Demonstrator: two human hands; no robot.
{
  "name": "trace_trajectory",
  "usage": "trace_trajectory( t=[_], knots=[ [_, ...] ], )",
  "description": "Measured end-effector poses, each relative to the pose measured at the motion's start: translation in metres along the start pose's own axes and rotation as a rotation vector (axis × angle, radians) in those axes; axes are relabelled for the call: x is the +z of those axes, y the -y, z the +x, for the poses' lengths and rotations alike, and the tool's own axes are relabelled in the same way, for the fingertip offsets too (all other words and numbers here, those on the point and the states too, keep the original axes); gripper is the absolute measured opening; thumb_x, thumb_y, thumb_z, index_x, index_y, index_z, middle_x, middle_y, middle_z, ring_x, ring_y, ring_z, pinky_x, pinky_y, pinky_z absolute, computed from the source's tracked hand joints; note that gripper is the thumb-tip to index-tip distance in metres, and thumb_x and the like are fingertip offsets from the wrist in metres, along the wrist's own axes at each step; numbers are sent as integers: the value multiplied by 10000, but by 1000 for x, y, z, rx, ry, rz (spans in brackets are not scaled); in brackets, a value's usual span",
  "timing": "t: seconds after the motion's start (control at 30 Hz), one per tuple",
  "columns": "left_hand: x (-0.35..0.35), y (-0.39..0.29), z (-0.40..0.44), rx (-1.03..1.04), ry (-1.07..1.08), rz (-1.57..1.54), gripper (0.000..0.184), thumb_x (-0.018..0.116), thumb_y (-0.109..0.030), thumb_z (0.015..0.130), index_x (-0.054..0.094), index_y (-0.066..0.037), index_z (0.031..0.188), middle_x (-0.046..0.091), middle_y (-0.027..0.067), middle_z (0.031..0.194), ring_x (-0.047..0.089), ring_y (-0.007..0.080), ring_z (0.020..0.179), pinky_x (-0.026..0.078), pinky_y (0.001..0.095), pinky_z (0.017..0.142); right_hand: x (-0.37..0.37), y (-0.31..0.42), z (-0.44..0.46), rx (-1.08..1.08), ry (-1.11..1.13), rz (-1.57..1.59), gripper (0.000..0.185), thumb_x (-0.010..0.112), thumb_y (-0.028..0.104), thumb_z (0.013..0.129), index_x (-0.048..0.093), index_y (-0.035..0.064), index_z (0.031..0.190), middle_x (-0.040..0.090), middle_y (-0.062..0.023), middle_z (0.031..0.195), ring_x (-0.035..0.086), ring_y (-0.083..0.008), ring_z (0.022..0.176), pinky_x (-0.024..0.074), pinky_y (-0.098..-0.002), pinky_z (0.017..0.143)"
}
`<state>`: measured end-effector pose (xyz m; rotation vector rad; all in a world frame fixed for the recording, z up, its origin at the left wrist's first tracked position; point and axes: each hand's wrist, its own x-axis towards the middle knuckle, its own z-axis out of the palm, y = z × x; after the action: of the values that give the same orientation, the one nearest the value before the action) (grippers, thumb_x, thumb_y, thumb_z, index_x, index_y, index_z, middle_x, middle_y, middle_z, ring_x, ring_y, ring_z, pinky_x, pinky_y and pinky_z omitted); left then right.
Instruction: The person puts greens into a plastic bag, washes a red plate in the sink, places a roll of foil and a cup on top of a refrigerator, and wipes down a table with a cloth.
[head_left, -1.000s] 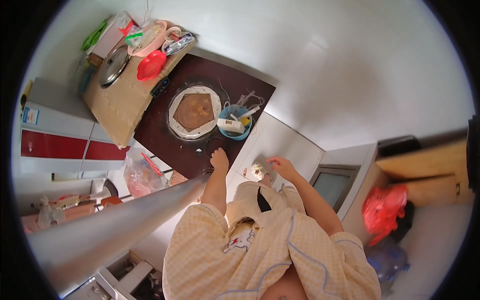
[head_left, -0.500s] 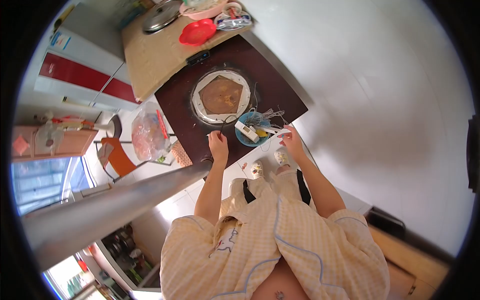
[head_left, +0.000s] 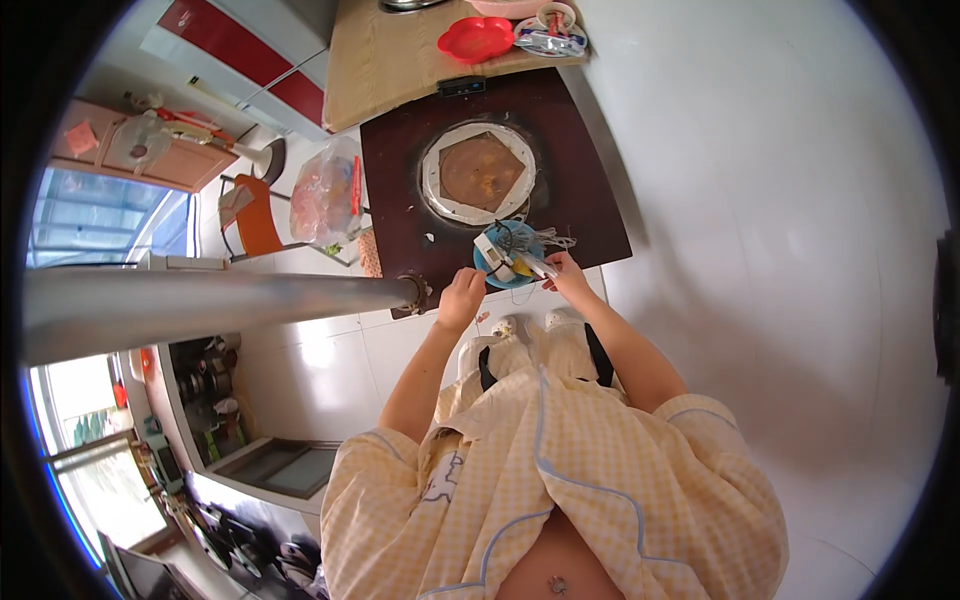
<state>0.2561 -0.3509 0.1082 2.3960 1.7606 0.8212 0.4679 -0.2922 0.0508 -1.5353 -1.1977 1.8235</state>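
Observation:
A small blue basin [head_left: 512, 282] stands at the near edge of the dark table [head_left: 400, 180]. Inside it lie a white box-shaped device [head_left: 492, 255], a yellow item [head_left: 522, 268] and a tangle of grey cords [head_left: 525, 238], some hanging over the right side. My left hand [head_left: 461, 300] is closed at the basin's left rim, its fingertips pinched together; whatever they hold is too small to make out. On the right side, my right hand [head_left: 570, 280] has its fingers closed on a slim white piece [head_left: 542, 267] at the rim.
A round white-rimmed plate [head_left: 430, 185] is set into the tabletop. Behind, a wooden counter [head_left: 385, 85] bears a red flower-shaped dish [head_left: 476, 40]. A metal pipe [head_left: 220, 305] crosses from the left to the table's corner. A plastic bag [head_left: 325, 195] and an orange chair [head_left: 250, 218] stand left.
My left hand has come right, to the basin's rim, and the dark cord no longer shows in its fingers. A small white scrap now shows on the table. The view has turned.

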Motion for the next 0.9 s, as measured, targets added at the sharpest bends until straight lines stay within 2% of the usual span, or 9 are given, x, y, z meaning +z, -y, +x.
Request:
trace_trajectory(
  t=[0.13,0.3,0.37,0.47,0.6,0.7,0.8,0.87,0.9],
  knots=[
    [1,-12,-3,41,77,26,208,552,-2,655,515,-48,855,496,74,802,535,238,707,471,316,531,4,1,5,49,64,-53,218,489,141,805,387,62,980,605,-72,759,555,-91,542,414,-201,464],
    [8,-23,7,-79,-29,18,201,572,-29,668,507,-46,857,497,74,801,529,239,731,462,323,543,12,-5,7,23,108,-100,247,520,136,773,390,52,966,586,-64,745,558,-102,528,417,-213,425],
    [9,-29,8,-105,-52,5,198,583,-42,675,504,-49,856,497,74,799,526,240,735,459,324,547,15,-6,7,-75,61,-223,275,577,174,728,453,29,925,527,-61,753,553,-110,510,427,-227,414],
    [10,-37,10,-140,34,-46,182,600,-79,688,496,-60,837,494,66,789,521,236,736,453,322,543,17,9,2,-90,94,-349,304,623,240,689,525,18,873,458,-66,757,541,-120,490,438,-239,419],
    [27,-38,16,-86,0,90,191,620,-113,661,479,-75,784,469,50,748,502,220,701,439,308,541,21,3,7,-193,82,-397,316,641,272,673,562,30,859,444,-75,765,533,-123,488,439,-240,418],
    [33,-36,14,-21,-2,155,166,586,-117,645,473,-88,763,450,38,730,489,201,689,429,294,538,26,-4,10,-184,28,-413,351,633,323,678,564,47,884,464,-79,782,539,-131,507,448,-248,440],
    [31,-36,12,33,47,186,131,539,-121,643,470,-97,752,441,30,722,482,186,686,424,286,532,30,-14,17,-255,-56,-580,399,646,364,666,565,61,911,484,-87,824,545,-136,524,456,-269,472],
    [28,-38,8,68,81,202,132,532,-120,634,468,-99,748,438,28,718,482,183,685,425,286,533,33,-12,15,-354,-199,-796,426,670,379,647,563,73,924,496,-82,867,547,-141,531,449,-283,477],
    [29,-38,5,60,138,215,244,603,-142,574,470,-92,772,442,30,747,482,193,719,430,302,572,34,-13,16,-355,-195,-794,426,670,379,647,563,73,924,496,-82,867,547,-141,531,449,-283,477]
  ],
)
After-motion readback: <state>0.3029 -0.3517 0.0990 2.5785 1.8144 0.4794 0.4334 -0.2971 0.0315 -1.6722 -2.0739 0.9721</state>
